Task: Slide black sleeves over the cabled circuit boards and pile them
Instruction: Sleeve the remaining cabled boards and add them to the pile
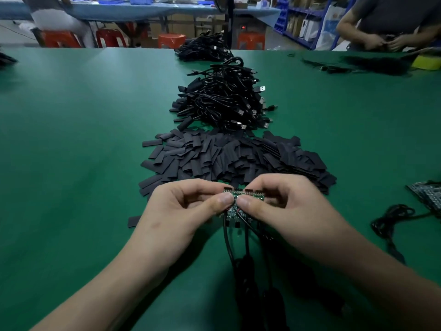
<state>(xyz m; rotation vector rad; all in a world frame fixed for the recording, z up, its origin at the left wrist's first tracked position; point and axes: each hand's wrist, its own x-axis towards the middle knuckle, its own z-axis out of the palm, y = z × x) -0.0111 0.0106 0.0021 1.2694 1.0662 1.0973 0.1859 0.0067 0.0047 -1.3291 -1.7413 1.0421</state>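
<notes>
Green boards (pixel 243 193) in a small bunch, I am pinching them with my left hand (pixel 181 211) and my right hand (pixel 286 206), their black cables (pixel 225 237) hanging toward me, black sleeves (pixel 229 156) lying heaped just behind on the table (pixel 83 139).

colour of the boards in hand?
Green, with dark connectors along the top edge; boards show in the head view.

1. An assembly workshop: a long green-matted bench (pixel 95 115) carries heaps of black sleeves (pixel 229 156) and cables (pixel 222 101).
2. Behind stand red stools (pixel 171 40), cardboard boxes (pixel 181 26) and blue shelving (pixel 298 13).
3. Another person (pixel 393 20) handles parts opposite.
</notes>
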